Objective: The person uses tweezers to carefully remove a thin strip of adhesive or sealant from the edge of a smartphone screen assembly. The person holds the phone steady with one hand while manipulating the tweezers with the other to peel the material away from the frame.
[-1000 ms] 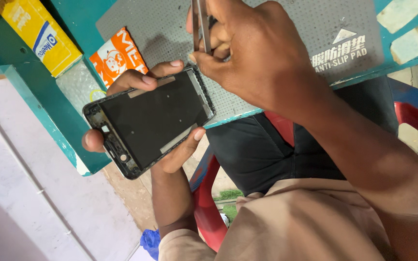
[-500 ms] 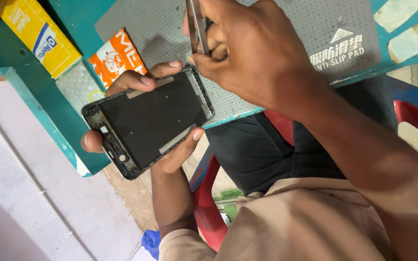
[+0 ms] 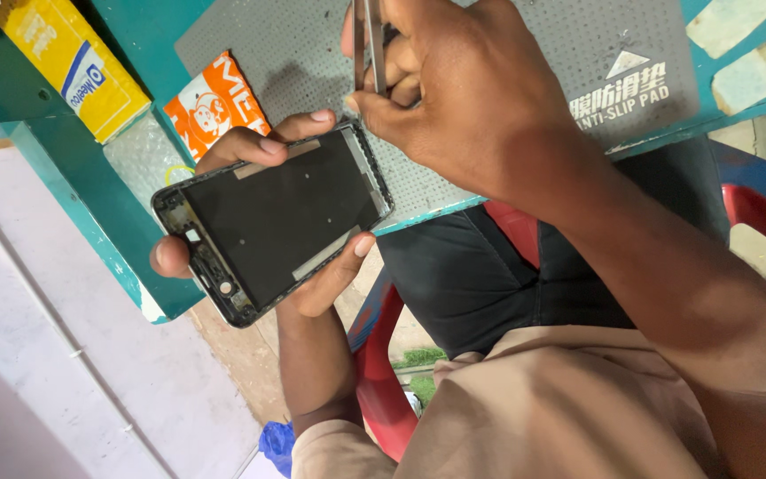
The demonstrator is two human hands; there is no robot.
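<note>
The left hand cradles a black rectangular phone frame with its dark inner panel facing up, fingers curled around its long edges and thumb pressed on the near side. It sits just over the near edge of the grey dotted rubber work mat. The right hand pinches slim metal tweezers between thumb and fingertips, just beyond the frame's right corner. An orange packet and a yellow box lie to the left on the teal table.
</note>
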